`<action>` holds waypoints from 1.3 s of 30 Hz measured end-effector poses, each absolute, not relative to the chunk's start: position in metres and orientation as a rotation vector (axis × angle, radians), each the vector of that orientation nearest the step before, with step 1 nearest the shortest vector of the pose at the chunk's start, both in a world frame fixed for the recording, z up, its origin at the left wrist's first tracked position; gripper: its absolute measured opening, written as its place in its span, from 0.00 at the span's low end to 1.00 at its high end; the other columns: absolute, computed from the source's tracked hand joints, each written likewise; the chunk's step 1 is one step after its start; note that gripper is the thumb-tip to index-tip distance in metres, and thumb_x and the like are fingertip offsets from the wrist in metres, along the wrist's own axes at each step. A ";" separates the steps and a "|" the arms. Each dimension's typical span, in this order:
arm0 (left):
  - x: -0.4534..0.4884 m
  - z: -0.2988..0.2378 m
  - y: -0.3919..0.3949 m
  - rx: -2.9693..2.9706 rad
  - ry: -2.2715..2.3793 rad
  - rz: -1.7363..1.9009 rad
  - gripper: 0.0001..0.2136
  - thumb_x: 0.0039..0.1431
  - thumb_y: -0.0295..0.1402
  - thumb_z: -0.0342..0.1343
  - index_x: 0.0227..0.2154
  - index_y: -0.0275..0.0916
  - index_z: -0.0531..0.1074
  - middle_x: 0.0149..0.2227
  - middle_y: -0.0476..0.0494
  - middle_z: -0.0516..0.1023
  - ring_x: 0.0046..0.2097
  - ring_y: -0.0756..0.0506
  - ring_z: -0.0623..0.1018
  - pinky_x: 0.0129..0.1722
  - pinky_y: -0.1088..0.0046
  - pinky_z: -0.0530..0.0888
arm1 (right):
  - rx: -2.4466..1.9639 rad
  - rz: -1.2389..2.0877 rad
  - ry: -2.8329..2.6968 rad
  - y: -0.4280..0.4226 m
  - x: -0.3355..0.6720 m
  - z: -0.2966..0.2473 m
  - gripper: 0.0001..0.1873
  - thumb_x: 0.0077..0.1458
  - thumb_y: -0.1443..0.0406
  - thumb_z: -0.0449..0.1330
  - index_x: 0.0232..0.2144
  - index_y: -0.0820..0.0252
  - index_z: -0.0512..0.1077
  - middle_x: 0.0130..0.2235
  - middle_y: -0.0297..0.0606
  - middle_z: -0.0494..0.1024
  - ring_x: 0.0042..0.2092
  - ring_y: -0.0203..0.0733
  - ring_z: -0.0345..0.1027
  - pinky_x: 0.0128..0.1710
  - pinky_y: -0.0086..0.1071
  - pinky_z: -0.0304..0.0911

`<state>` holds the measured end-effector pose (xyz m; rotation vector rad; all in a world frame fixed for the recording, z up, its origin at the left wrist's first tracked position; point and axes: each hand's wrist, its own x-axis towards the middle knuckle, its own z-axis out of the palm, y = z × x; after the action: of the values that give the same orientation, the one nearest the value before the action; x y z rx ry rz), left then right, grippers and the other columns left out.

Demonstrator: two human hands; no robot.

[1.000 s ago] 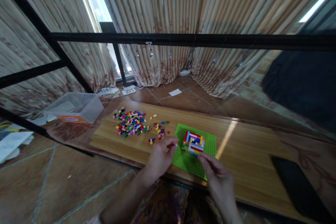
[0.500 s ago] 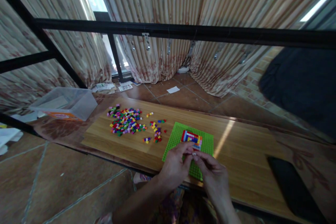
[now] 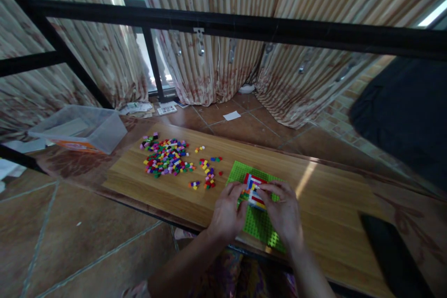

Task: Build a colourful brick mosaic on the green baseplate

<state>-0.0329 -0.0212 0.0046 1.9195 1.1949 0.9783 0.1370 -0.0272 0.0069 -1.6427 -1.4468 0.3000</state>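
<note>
A green studded baseplate [image 3: 260, 228] lies on the wooden board, carrying a block of colored toy bricks [image 3: 256, 200] laid in nested bands. My left hand [image 3: 227, 212] rests at the left side of this block, thumb and fingers apart, with green studs and orange bricks showing between them. Over the block, my right hand [image 3: 283, 209] has its thumb and index finger pinched together at the center. A tiny pale brick seems to be at those fingertips, mostly covered by them. The fingers hide the block's right edge.
Left of the baseplate lie a big pile of loose bricks [image 3: 167, 156] and smaller groups [image 3: 208, 174]. A clear plastic bin [image 3: 101, 130] stands at the far left. A dark flat object [image 3: 393, 253] is at the right end. A black metal rail [image 3: 223, 23] crosses behind the board [image 3: 324, 209].
My hands were together over the plate's near part, fingertips meeting at a small pale brick. They have separated, the right fingertips moving onto the brick block and the left to its side.
</note>
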 end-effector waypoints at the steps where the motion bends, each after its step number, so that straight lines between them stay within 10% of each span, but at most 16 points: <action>1: -0.033 0.003 -0.021 1.915 1.194 0.978 0.20 0.58 0.23 0.52 0.53 0.43 0.69 0.53 0.39 0.73 0.57 0.42 0.72 0.59 0.59 0.71 | -1.649 0.304 -1.438 -0.026 0.137 0.007 0.13 0.54 0.53 0.63 0.32 0.52 0.81 0.40 0.41 0.76 0.44 0.46 0.69 0.49 0.43 0.63; 20: -0.032 -0.012 -0.020 1.948 1.141 1.066 0.19 0.61 0.23 0.49 0.54 0.43 0.70 0.51 0.41 0.74 0.54 0.45 0.74 0.57 0.64 0.74 | -1.629 -0.117 -1.736 -0.042 0.132 -0.006 0.14 0.64 0.61 0.54 0.41 0.53 0.80 0.46 0.43 0.76 0.48 0.48 0.67 0.50 0.46 0.65; 39: -0.155 -0.013 -0.013 1.968 1.811 0.987 0.18 0.60 0.25 0.51 0.53 0.40 0.70 0.53 0.39 0.74 0.55 0.41 0.74 0.58 0.61 0.72 | -1.542 0.222 -1.547 -0.087 0.092 0.011 0.16 0.63 0.56 0.55 0.43 0.54 0.79 0.47 0.41 0.80 0.48 0.45 0.73 0.51 0.41 0.67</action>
<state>-0.1554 -0.0131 -0.0129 1.9676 1.8106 0.9869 0.0924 -0.0872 0.0105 -1.5421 -1.5466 0.2219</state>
